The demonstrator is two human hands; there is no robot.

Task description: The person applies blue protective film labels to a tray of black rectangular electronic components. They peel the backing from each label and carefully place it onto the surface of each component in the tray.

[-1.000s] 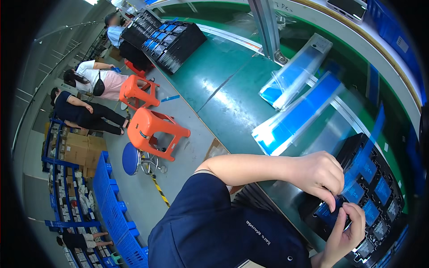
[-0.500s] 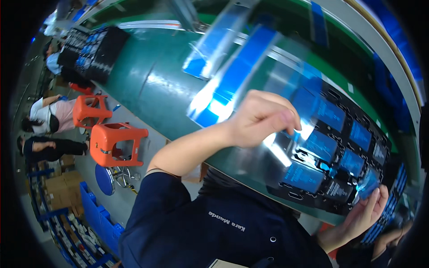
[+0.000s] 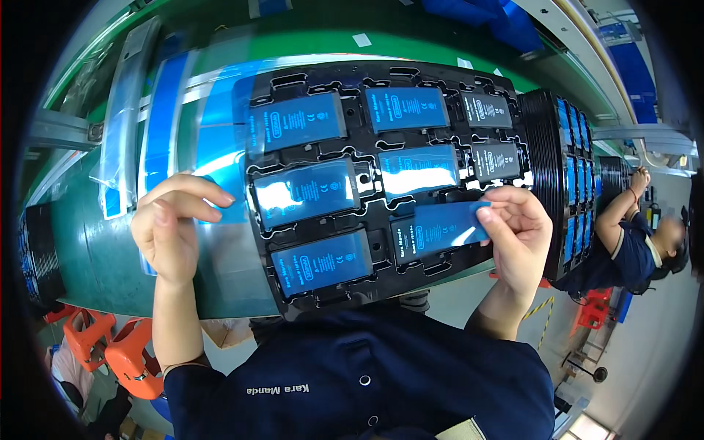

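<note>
Film (image 3: pixel 449 221), blue, over the near-row middle battery (image 3: pixel 402 242) in the black tray (image 3: pixel 411 279); right end pinched between thumb and forefinger of right hand (image 3: pixel 524 235), other fingers curled. Left hand (image 3: pixel 172 227) half open, fingers bent, thumb apart; its fingertips are over blue sheets (image 3: pixel 220 150), contact cannot be told. Right hand hides the tray's near right pocket. Tray stack (image 3: pixel 540 147) close against the tray's right side; co-worker (image 3: pixel 636 248) beyond. Clear-edged blue strips (image 3: pixel 163 139) stand off to the left, orange stools (image 3: pixel 139 367) below the bench. Film and battery: long axis left to right, rising slightly rightward. Tray's near edge runs close to the bench edge, against the wearer's shirt (image 3: pixel 352 359); widest stretch of green bench (image 3: pixel 84 257) is left of the left hand.
</note>
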